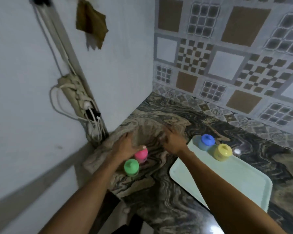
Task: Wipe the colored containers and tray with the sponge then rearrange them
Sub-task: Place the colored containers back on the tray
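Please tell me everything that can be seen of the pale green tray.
The tray is pale mint green, rectangular with rounded corners and a low raised rim; it looks like smooth plastic. It lies flat on the marbled counter, at the right. On its far end stand the blue container and the yellow container, close together; the visible rest looks bare. The right forearm crosses over its left edge; whether it touches cannot be told.

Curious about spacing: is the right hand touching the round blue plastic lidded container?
Apart. Head view shows marbled countertop and pale green tray between right hand and blue container.
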